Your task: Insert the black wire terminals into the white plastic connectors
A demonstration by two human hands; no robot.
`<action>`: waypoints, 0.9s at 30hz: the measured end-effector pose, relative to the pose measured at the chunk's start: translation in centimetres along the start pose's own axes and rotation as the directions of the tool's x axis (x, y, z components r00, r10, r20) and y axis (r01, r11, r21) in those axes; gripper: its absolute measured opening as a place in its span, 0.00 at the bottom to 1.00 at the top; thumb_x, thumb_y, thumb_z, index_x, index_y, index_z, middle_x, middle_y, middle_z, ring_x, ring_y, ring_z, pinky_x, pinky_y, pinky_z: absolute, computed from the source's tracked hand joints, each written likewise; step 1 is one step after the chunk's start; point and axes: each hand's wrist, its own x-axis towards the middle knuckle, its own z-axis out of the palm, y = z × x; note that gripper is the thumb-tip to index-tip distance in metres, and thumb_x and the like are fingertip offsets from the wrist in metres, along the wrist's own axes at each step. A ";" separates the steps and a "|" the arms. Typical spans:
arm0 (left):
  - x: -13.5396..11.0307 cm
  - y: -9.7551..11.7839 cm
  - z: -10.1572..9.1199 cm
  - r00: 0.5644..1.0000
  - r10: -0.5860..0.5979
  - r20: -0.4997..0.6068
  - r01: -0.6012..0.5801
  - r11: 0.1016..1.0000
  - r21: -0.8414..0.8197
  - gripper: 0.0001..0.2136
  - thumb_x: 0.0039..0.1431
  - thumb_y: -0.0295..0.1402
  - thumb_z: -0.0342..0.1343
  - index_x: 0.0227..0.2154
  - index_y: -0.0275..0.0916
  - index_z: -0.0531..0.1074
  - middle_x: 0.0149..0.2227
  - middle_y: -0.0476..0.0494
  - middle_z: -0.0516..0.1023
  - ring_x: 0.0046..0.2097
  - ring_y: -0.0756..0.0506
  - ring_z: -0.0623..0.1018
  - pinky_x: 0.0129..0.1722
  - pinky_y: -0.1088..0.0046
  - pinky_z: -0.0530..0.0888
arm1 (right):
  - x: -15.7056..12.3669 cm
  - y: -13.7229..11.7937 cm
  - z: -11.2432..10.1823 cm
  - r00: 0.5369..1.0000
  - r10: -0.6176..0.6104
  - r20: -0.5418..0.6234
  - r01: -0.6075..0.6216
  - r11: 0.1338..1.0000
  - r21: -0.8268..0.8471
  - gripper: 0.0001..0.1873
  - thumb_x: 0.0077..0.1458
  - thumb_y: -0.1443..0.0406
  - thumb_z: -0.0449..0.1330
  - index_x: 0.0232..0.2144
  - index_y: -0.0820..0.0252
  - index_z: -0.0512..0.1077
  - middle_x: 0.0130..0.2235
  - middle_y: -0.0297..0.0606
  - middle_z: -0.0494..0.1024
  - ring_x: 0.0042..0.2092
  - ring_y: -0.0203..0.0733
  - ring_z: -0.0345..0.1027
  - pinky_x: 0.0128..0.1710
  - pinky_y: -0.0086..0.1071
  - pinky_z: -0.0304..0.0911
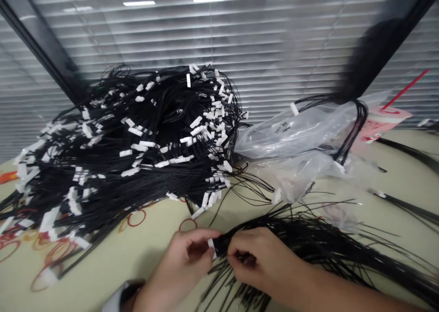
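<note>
My left hand (181, 261) and my right hand (265, 259) meet at the bottom middle of the table. Both pinch the end of a bundle of thin black wires (325, 248) that fans out to the right. A small white tag (211, 247) on that end shows between my left fingers. A big heap of black wires with white tags (130, 152) lies just beyond my hands, to the left and centre.
Clear plastic bags (302, 142) lie at centre right with a black wire loop (353, 129) over them. Red rubber bands (136, 218) are scattered on the pale tabletop (144, 252). Window blinds (219, 33) fill the background. More black wires (411, 211) run off at the right.
</note>
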 end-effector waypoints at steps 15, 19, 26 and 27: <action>-0.1 0.6 -1.0 0.994 -0.003 0.106 0.023 0.983 -0.183 0.15 0.49 0.36 0.56 0.40 0.36 0.71 0.41 0.42 0.74 0.38 0.51 0.73 0.37 0.80 0.71 | -0.5 -0.2 -0.4 0.996 0.088 -0.003 -0.086 0.978 0.190 0.11 0.52 0.65 0.49 0.25 0.65 0.68 0.20 0.30 0.62 0.23 0.21 0.49 0.22 0.16 0.44; -0.1 0.7 -1.0 0.993 -0.011 0.117 0.035 0.978 -0.206 0.14 0.50 0.35 0.55 0.40 0.35 0.71 0.37 0.44 0.75 0.36 0.53 0.73 0.34 0.82 0.70 | -0.5 -0.3 -0.4 0.992 0.126 0.001 -0.123 0.970 0.210 0.10 0.51 0.65 0.49 0.25 0.65 0.68 0.20 0.29 0.61 0.22 0.21 0.48 0.22 0.15 0.44; -0.2 0.9 -0.9 0.993 -0.018 0.121 0.039 0.984 -0.176 0.15 0.50 0.35 0.54 0.41 0.35 0.70 0.41 0.42 0.74 0.39 0.51 0.73 0.37 0.80 0.71 | -0.6 0.0 -0.2 0.999 0.015 -0.031 -0.011 0.990 0.137 0.08 0.49 0.68 0.50 0.23 0.65 0.67 0.20 0.29 0.63 0.23 0.20 0.49 0.23 0.15 0.44; -0.2 0.8 -0.9 0.993 -0.020 0.120 0.040 0.986 -0.164 0.15 0.51 0.35 0.54 0.41 0.35 0.70 0.42 0.42 0.73 0.39 0.51 0.73 0.38 0.79 0.71 | -0.6 0.1 -0.2 1.000 0.003 -0.031 0.001 0.992 0.127 0.08 0.49 0.68 0.50 0.23 0.66 0.67 0.20 0.29 0.63 0.23 0.20 0.50 0.24 0.15 0.44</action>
